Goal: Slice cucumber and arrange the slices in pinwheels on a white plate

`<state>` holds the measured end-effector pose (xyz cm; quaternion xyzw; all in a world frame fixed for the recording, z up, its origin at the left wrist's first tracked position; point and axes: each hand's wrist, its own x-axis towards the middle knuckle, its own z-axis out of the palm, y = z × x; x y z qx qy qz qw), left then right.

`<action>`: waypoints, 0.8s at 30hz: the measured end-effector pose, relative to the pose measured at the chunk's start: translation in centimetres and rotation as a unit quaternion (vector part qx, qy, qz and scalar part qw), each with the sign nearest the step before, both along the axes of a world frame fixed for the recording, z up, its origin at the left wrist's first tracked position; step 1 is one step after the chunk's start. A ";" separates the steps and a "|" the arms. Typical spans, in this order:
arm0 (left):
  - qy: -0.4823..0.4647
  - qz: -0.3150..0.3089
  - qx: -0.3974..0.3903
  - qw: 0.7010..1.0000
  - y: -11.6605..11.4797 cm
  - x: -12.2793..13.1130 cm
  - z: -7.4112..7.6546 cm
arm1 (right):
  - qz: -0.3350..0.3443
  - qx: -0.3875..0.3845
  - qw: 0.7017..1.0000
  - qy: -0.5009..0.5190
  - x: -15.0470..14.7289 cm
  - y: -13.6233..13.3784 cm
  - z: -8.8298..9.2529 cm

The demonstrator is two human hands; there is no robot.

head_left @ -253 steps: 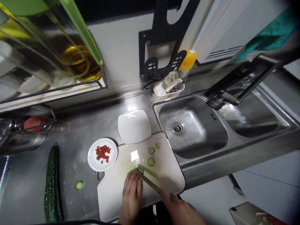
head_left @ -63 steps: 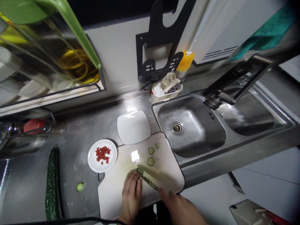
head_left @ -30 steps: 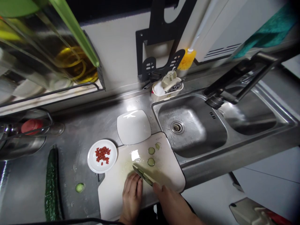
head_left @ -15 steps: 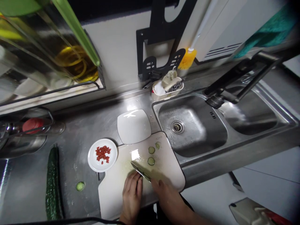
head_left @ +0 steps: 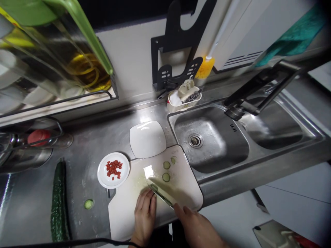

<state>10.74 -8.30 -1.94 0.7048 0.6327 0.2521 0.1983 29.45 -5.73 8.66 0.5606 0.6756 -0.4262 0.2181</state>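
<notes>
My right hand (head_left: 192, 220) grips a kitchen knife (head_left: 161, 197), its blade slanting up and left across the white cutting board (head_left: 124, 210). Pale green cucumber slices cling along the blade. Just left of the blade, my left hand (head_left: 145, 212) is closed with curled fingers on the board, over a cucumber piece that is almost wholly hidden. Two round cucumber slices (head_left: 166, 171) and a thin sliver (head_left: 173, 160) lie on the board's far right part.
A whole cucumber (head_left: 59, 203) and a cut end (head_left: 88, 204) lie on the steel counter at left. A small plate (head_left: 102, 172) bears red berries. An empty square plate (head_left: 148, 139) touches the board's far edge. At right is the sink (head_left: 217, 141) with a black faucet (head_left: 238, 112).
My right hand and the knife have moved slightly right and toward me, and more of the slices on the blade shows. My left hand has hardly moved.
</notes>
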 end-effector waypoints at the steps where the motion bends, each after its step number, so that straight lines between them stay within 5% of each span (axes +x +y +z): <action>1: 0.004 -0.004 0.002 1.000 0.0 0.0 -0.1 | 0.003 -0.004 1.000 0.002 0.1 -0.1 0.2; 11: 0.009 0.006 0.004 1.000 0.1 0.0 0.1 | 0.042 -0.023 0.998 -0.027 0.6 -0.5 0.7; 24: 0.014 -0.004 0.019 1.000 0.0 -0.2 -0.3 | 0.034 0.043 0.998 -0.010 0.6 -1.3 0.0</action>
